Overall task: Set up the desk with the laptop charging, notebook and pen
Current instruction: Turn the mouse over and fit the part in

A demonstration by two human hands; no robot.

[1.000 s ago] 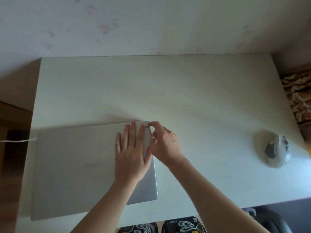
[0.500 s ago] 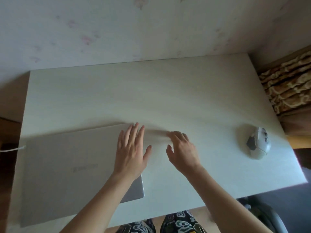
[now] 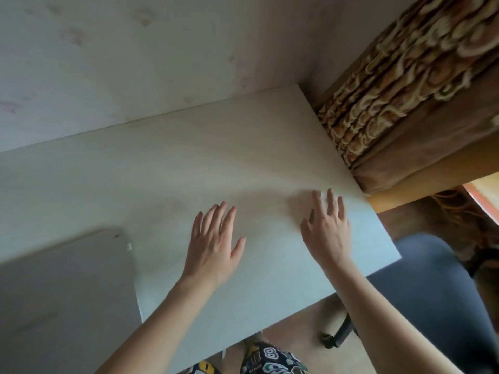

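Fingers [image 3: 216, 211] of both hands are spread wide and hold nothing: left hand [image 3: 213, 244] over bare desk [image 3: 189, 157], right hand [image 3: 328, 228] near its right edge. Laptop [image 3: 64, 292] lies closed at lower left; likely stiff, smooth, fairly heavy, best gripped by both side edges.

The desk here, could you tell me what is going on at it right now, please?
A person stands over a pale desk with both hands open and empty. The left hand hovers over bare desktop beside a closed grey laptop. The right hand reaches toward the desk's right edge, over a small pale object mostly hidden beneath its fingers. No notebook or pen is in view.
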